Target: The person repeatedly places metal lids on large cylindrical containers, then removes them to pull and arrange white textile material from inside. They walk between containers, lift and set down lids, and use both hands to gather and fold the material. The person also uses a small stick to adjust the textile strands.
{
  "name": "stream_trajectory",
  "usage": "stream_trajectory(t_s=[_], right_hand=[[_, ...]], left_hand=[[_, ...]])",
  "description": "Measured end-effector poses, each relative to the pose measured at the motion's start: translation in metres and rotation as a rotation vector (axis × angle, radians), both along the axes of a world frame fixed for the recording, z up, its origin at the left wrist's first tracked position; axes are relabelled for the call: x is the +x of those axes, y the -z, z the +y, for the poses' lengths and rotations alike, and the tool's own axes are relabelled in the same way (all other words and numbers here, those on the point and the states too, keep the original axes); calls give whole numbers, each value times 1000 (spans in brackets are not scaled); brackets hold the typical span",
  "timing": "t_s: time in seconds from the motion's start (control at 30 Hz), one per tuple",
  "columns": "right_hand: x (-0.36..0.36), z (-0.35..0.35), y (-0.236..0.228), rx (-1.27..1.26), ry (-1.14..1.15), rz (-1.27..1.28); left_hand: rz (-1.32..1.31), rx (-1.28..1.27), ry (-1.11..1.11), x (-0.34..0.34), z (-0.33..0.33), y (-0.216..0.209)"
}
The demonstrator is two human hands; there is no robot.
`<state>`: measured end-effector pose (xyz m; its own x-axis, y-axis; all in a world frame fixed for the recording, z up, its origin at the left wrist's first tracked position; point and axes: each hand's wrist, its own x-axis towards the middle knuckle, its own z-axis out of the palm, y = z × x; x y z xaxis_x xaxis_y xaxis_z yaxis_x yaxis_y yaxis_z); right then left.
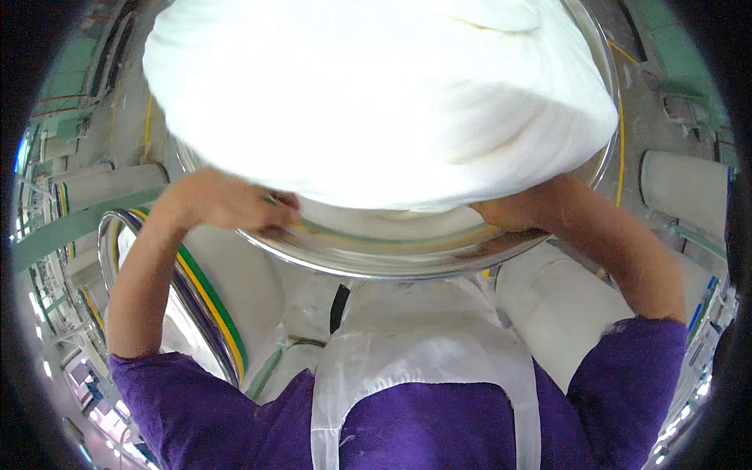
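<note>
A big mound of white fibre sliver (352, 102) bulges above a round can with a shiny metal rim (376, 274). On the near left side of that rim is my left hand (243, 205), slightly blurred, its fingers curled in by the lower edge of the sliver. Whatever the curled fingers hold, if anything, does not show. My right hand (525, 207) reaches under the near right edge of the sliver, inside the rim. The white mass and the shadow hide most of its fingers. The can's inner wall shows between the two hands.
At my left stands another can with green, yellow and dark bands (207, 290) and a metal rim. A white can (556, 301) is close at my right, and another white can (681, 188) lies farther right. Yellow lines (621, 157) mark the grey floor.
</note>
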<state>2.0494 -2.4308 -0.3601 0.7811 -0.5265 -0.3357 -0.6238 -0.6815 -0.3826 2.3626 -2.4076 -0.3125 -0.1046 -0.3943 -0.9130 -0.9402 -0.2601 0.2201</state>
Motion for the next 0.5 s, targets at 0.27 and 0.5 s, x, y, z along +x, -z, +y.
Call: stream_trajectory(t_s=[0.27, 0.5], right_hand=[[-7, -16, 0, 242, 157, -143], [-14, -21, 21, -171, 64, -330]], left_hand=[[494, -95, 273, -162, -7, 70], [474, -288, 414, -220, -43, 108]])
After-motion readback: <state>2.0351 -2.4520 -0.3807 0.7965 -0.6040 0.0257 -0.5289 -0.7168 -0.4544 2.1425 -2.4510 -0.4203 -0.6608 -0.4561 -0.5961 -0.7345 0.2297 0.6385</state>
